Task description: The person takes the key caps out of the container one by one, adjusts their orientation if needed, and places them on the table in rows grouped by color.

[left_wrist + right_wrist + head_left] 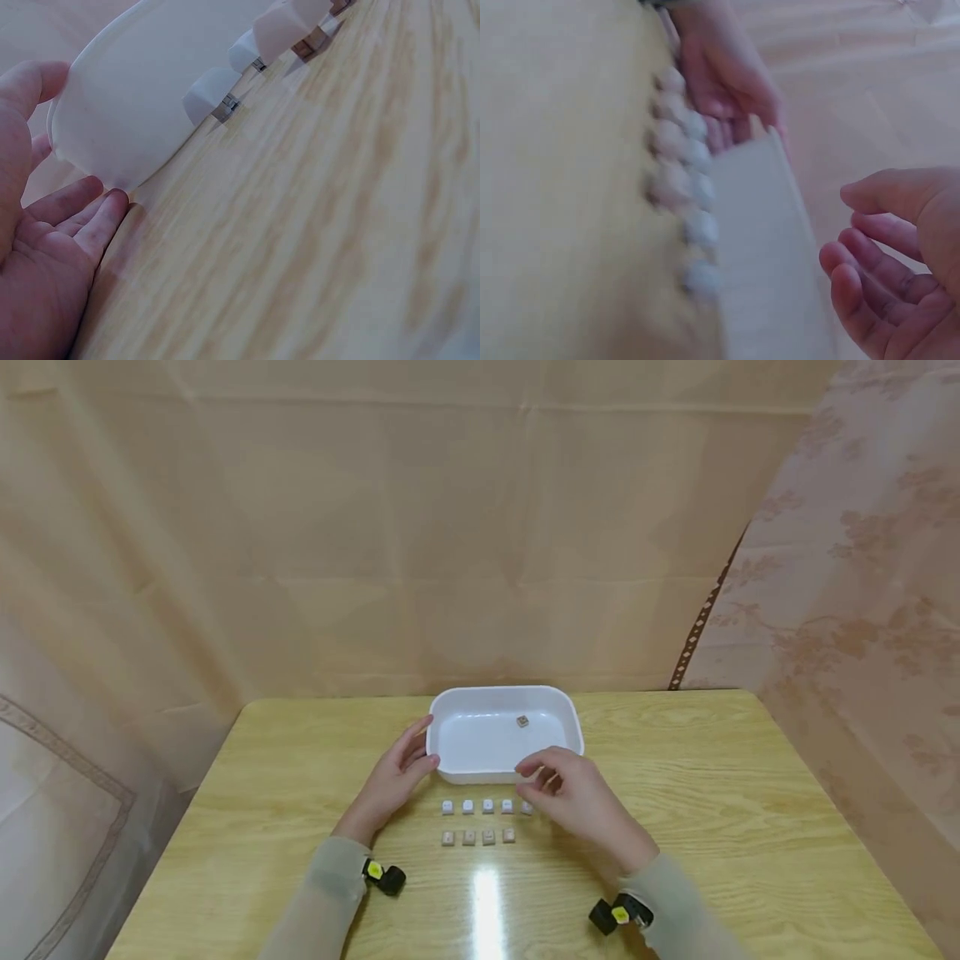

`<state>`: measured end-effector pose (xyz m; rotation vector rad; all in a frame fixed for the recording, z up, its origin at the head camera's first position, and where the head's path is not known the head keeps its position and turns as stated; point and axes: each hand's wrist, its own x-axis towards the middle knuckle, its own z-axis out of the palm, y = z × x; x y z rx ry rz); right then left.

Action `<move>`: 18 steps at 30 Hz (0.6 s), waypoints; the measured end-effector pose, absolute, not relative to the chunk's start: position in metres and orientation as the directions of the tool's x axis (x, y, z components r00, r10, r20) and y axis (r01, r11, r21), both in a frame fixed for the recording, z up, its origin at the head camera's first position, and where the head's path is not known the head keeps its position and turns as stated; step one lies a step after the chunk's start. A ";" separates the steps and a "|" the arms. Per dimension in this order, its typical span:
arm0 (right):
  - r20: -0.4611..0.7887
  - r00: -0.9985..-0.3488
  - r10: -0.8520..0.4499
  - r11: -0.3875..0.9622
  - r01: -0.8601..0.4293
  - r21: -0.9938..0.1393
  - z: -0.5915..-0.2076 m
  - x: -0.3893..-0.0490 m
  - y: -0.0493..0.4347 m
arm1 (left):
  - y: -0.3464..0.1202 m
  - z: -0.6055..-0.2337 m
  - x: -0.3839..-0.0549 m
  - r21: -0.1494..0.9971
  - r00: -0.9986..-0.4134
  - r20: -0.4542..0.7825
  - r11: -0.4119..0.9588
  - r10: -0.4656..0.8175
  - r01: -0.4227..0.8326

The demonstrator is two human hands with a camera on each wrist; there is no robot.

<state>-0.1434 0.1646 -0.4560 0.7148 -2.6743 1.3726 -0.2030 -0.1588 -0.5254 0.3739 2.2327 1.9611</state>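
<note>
A white rectangular tray (472,776) stands near the table's back edge. My left hand (392,783) holds its left end, with the thumb at the near corner and fingers along the side. One small brown keycap (522,721) lies inside the tray. In front of it are a row of several white keycaps (468,806) and, nearer to me, a row of several beige keycaps (468,837). Over the tray's near right corner hovers my right hand (572,793), its fingers loosely bent. The right wrist view shows a gap between thumb and fingertips, with nothing in it.
Everything stands on a wood-grain table (720,827). A beige cloth (480,543) hangs behind the table, and a patterned cloth (862,568) hangs on the right. Light glares off the tabletop close to me.
</note>
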 end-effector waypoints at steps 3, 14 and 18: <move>0.252 -0.894 -0.370 0.552 -0.429 -0.715 -0.446 -0.161 0.163 | -0.161 -0.525 -0.201 0.990 -0.963 0.039 0.122 0.267 0.074; 0.232 -0.892 -0.388 0.644 -0.443 -0.624 -0.441 -0.230 0.161 | -0.160 -0.522 -0.200 0.989 -0.959 0.050 0.121 0.278 0.087; 0.148 -0.919 -0.366 0.672 -0.371 -0.641 -0.448 -0.244 0.161 | -0.160 -0.521 -0.199 0.990 -0.960 0.044 0.120 0.275 0.080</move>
